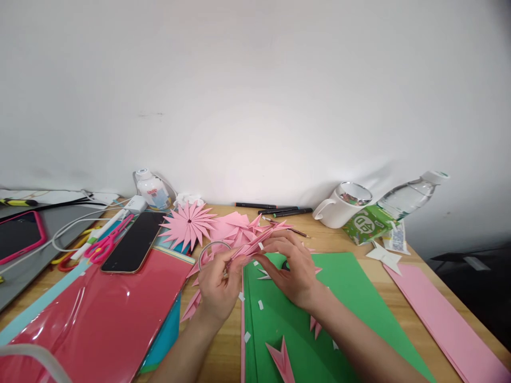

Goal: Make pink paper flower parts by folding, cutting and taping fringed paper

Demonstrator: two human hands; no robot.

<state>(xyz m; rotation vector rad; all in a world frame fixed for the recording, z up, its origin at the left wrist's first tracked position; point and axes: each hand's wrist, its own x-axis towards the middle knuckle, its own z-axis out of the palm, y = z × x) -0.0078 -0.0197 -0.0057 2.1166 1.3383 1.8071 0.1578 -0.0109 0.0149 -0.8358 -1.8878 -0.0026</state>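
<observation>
The left hand (217,284) and the right hand (293,268) both pinch a folded pink paper piece (255,242), fingers closed on it above the green sheet (351,298). The thin points can bend or slip apart if one pinch loosens; maybe tape sits there, it is unclear. Little free room: phone (133,242) left, mug (341,207) behind, worktop (411,252) edge near at right

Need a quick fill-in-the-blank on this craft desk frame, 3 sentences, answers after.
1. Both hands, left hand and right hand, hold a folded paper piece whose colour is ____.
2. The large sheet under the right hand is ____.
3. The phone lies beside scissors with ____ handles.

Missing words: pink; green; pink
</observation>
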